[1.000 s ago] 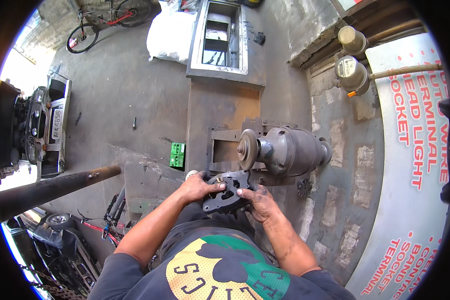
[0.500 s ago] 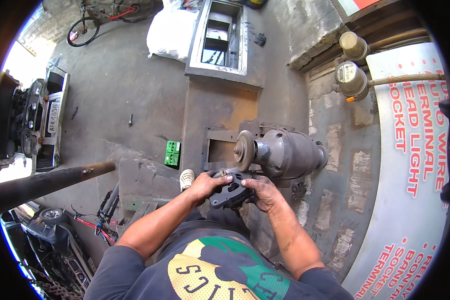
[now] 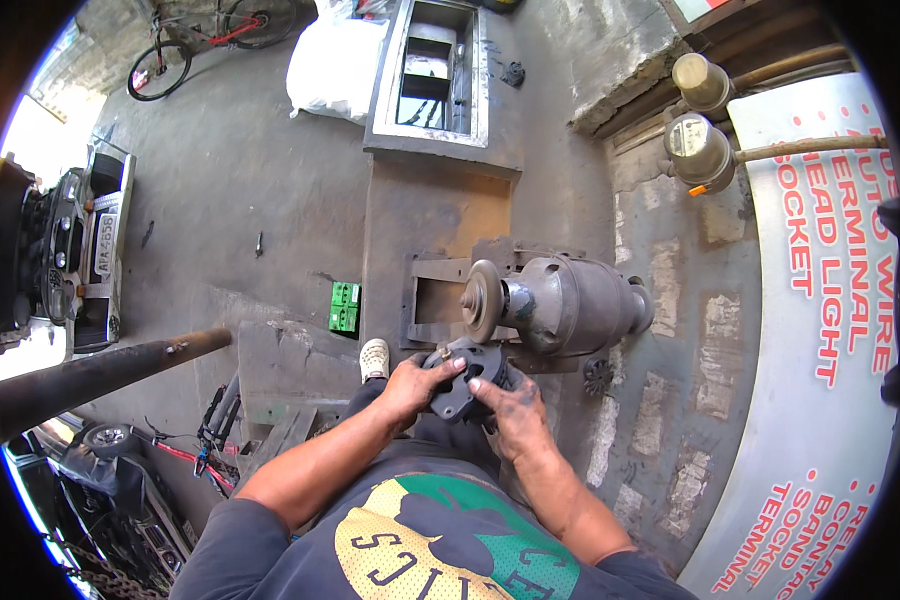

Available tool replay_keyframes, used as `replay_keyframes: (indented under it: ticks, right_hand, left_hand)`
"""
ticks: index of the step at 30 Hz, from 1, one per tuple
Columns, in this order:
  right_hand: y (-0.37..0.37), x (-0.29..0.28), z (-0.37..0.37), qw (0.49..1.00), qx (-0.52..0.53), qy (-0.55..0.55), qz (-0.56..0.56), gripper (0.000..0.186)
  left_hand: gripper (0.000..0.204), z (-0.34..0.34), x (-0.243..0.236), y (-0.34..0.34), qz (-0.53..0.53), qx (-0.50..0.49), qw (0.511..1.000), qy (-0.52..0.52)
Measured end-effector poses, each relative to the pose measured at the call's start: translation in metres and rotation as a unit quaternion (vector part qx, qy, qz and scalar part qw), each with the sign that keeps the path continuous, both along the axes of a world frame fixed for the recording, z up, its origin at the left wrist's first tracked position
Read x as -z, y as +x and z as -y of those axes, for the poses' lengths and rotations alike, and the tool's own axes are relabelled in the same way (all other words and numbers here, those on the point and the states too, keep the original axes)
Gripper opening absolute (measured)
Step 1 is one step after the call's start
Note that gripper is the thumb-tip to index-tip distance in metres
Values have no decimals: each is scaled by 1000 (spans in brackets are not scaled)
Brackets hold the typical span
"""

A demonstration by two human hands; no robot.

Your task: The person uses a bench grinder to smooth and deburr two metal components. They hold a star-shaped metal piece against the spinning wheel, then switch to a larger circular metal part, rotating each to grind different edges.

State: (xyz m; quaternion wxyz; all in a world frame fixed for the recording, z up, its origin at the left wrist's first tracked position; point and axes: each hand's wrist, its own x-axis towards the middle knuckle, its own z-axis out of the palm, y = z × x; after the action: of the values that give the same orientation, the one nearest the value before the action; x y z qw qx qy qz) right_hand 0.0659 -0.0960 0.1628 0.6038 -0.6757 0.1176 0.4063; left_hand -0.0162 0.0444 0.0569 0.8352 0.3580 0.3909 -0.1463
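A dark metal housing [image 3: 456, 402] with several cut-out holes is held in front of my body, its flat face tilted up. My left hand [image 3: 413, 388] grips its left side, thumb laid over the top face. On the right side my right hand [image 3: 518, 408] wraps round it, with the thumb pressed near a hole. Just beyond the housing stands a bench grinder [image 3: 575, 305], a heavy grey motor body with a round wheel [image 3: 482, 300] on its left end. A gap shows between the housing and the wheel. The housing's underside is hidden.
The grinder sits on a metal frame [image 3: 440, 268]. Left of it lies a green box-shaped battery [image 3: 344, 306]. A thick pole [image 3: 120, 372] juts in from the left. Farther off stand a metal-framed box [image 3: 378, 130] and a white sack [image 3: 335, 65]. A printed signboard [image 3: 780, 340] lines the right side.
The housing has turned in my hands, showing a different side of its face. My right hand has moved left and nearer my body. The whole view has shifted slightly.
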Motion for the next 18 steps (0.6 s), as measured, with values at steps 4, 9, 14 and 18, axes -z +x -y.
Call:
replay_keyframes:
  ticks: [4,9,14,18]
  right_hand:
    - [7,0,-4,998,33,-14,-43,37]
    - [7,-9,-8,996,51,0,-74,32]
    - [-1,-3,-11,998,30,3,-53,32]
    - [12,1,-13,996,-11,-27,-80,44]
  left_hand:
    - [62,-14,-14,12,12,31,999,11]
    - [65,-21,-18,14,3,51,999,14]
    - [63,-23,-14,0,-2,56,997,45]
    - [66,-20,0,3,-18,25,1000,0]
